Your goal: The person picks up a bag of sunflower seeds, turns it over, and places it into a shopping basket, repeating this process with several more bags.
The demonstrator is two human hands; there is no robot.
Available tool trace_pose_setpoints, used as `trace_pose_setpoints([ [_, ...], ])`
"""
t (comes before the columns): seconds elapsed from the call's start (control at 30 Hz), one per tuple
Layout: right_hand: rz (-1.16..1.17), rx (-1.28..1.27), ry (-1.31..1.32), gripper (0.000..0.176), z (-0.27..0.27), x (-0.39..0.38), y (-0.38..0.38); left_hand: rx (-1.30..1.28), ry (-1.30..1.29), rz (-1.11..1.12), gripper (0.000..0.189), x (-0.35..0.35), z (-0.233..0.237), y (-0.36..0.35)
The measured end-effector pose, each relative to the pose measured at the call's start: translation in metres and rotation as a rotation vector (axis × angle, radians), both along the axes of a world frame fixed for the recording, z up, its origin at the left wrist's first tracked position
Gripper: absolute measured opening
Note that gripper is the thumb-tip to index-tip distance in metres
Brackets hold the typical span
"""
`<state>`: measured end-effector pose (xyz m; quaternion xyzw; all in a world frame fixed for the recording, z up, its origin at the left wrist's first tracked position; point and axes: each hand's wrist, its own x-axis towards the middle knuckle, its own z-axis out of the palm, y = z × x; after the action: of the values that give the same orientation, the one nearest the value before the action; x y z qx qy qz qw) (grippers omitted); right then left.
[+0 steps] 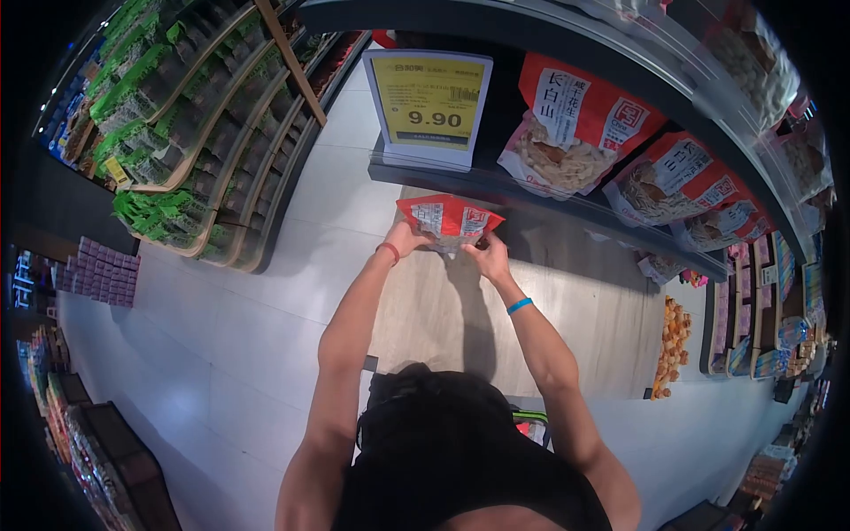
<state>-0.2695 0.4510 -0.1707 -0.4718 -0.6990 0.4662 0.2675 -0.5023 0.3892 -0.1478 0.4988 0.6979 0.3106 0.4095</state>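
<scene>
A red-topped bag of peanuts is held between my two hands, in front of the shelf unit and below a price sign. My left hand grips its left side, a red band around the wrist. On the bag's right side, my right hand is closed with the thumb against the front; a blue band circles that forearm. Similar bags of peanuts stand on the shelf to the upper right. The fingers behind the bag are hidden.
A yellow price sign reading 9.90 stands on the dark shelf edge. Curved racks of green-topped packages rise at the left. Purple boxes are stacked on the left floor. Orange-brown items lie at the right.
</scene>
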Motion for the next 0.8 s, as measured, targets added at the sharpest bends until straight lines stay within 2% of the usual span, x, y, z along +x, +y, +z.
trace_pose_setpoints([
  [0.07, -0.025, 0.008, 0.019, 0.043, -0.006, -0.002, 0.0, 0.062, -0.08, -0.016, 0.039, -0.001, -0.003, 0.001],
  [0.13, -0.027, -0.009, 0.038, 0.042, -0.007, -0.001, 0.0, 0.079, -0.123, -0.01, 0.041, 0.0, -0.006, -0.002],
  [0.2, -0.034, -0.051, 0.052, 0.042, -0.008, 0.0, -0.003, 0.064, -0.288, 0.067, 0.049, 0.0, -0.01, -0.008],
  [0.23, -0.033, -0.092, 0.067, 0.042, -0.01, 0.001, -0.005, 0.063, -0.287, 0.061, 0.049, 0.0, -0.021, -0.011],
  [0.3, -0.042, -0.071, 0.154, 0.042, -0.014, 0.002, -0.008, 0.252, -0.203, 0.169, 0.054, 0.0, -0.036, -0.016],
  [0.33, -0.045, -0.053, 0.238, 0.043, -0.016, 0.002, -0.009, 0.251, -0.202, 0.168, 0.054, 0.0, -0.039, -0.017],
  [0.4, -0.037, -0.066, 0.23, 0.043, -0.018, 0.004, -0.007, 0.305, -0.392, 0.193, 0.052, -0.001, -0.048, -0.017],
  [0.5, -0.027, -0.07, 0.22, 0.041, -0.017, 0.0, -0.003, 0.261, -0.463, 0.207, 0.047, -0.006, -0.047, -0.006],
  [0.6, -0.044, -0.073, 0.24, 0.04, -0.02, -0.005, 0.002, 0.211, -0.373, 0.194, 0.043, -0.008, -0.03, 0.004],
  [0.73, -0.069, -0.034, 0.28, 0.04, -0.028, -0.011, 0.009, 0.225, -0.395, 0.196, 0.044, -0.01, -0.036, 0.013],
  [0.8, -0.056, -0.084, 0.22, 0.04, -0.024, -0.009, 0.009, 0.265, -0.389, 0.21, 0.046, -0.01, -0.042, 0.013],
])
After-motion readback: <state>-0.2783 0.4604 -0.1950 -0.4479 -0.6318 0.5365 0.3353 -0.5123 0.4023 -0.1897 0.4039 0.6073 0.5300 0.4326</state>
